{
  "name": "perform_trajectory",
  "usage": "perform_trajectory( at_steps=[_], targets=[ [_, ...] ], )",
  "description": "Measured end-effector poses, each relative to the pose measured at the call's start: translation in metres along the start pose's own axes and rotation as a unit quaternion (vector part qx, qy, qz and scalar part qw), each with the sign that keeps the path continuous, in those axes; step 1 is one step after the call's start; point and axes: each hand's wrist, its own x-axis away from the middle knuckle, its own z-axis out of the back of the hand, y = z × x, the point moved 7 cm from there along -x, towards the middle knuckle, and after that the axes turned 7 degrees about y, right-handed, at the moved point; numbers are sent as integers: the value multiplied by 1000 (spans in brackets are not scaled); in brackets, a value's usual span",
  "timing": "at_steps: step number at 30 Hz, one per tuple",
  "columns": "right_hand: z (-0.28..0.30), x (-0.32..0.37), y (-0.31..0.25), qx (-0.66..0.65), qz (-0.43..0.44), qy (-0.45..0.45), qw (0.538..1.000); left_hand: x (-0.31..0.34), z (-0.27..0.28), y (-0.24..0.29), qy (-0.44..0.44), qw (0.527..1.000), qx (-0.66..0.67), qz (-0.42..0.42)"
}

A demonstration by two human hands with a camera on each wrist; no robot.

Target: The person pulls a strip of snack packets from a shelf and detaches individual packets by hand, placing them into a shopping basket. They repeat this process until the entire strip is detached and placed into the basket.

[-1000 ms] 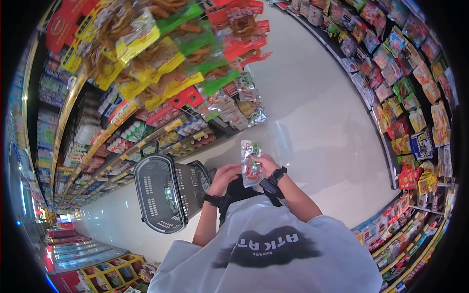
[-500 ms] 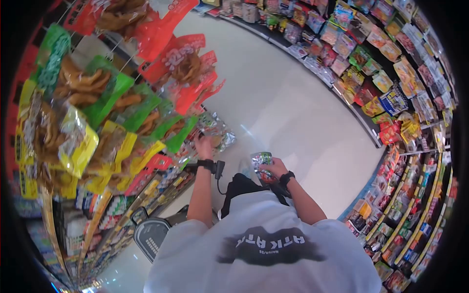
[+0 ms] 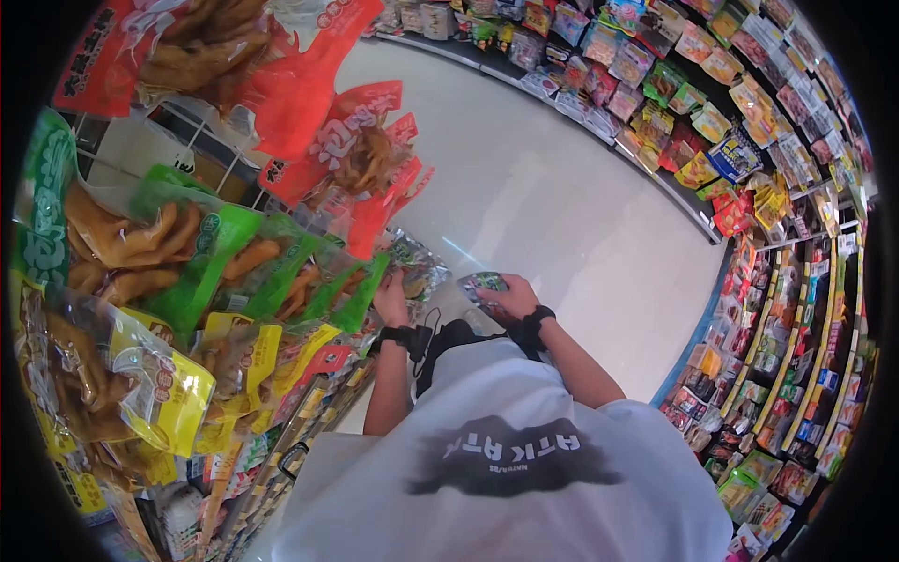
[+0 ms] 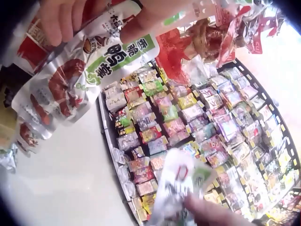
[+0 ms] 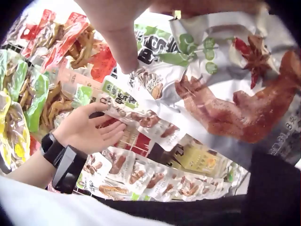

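The left hand [image 3: 390, 298] is among the hanging packets at the rack's end. In the left wrist view its thumb and fingers lie on both sides of a silver packet [image 4: 68, 87] with a green label; the right wrist view shows the left hand [image 5: 91, 132] with palm turned up and thumb at this packet's [image 5: 146, 120] edge. The right hand [image 3: 510, 300] grips a similar silver packet [image 3: 482, 283], held apart from the rack. Close up, the right hand's thumb [image 5: 123, 52] presses this packet's [image 5: 221, 103] face.
Large red, green and yellow packets [image 3: 169, 248] hang at the left, close to the left arm. More silver packets [image 5: 155, 179] lie in rows below the left hand. Stocked shelves [image 3: 655, 84] curve along the right, across a pale floor [image 3: 562, 178]. A dark basket handle [image 3: 293, 459] shows low left.
The left hand has moved from beside the right hand's packet to the hanging packets. The right hand has kept its packet. The head view has shifted towards the rack, and the basket has mostly left it.
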Motion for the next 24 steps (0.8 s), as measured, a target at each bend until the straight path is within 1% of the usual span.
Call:
perform_trajectory(
  at_steps=[2,3,6,7,10,11,14,17,20,22,24],
  targets=[
    [-9,-10,-22,23,32,4,999,5,-1,6,-12,999,1,-36],
    [-14,-16,-31,41,52,-7,998,9,-2,11,-6,997,53,-49],
    [-31,-26,-62,30,88,-23,995,10,8,-5,13,997,-75,0],
    [-37,-27,-69,42,62,-48,996,11,8,-7,36,996,-60,-52],
    [-52,-45,-78,92,187,-12,978,24,-3,18,16,995,10,-99],
    [-56,-47,-83,102,197,-17,975,7,4,-10,17,988,-41,-150],
    [-64,-51,-98,137,220,-35,965,7,-2,-12,-19,992,-1,-125],
    [-66,-49,-112,166,239,-42,956,1,0,-20,-42,994,-68,-80],
    [-62,-51,-124,196,256,-36,946,1,-4,-25,-119,987,-104,24],
    [-61,-54,-129,219,253,-30,942,7,-8,-15,-106,993,-39,15],
    [-61,-54,-134,229,283,-28,931,16,-14,-2,-96,995,24,22]
  ],
)
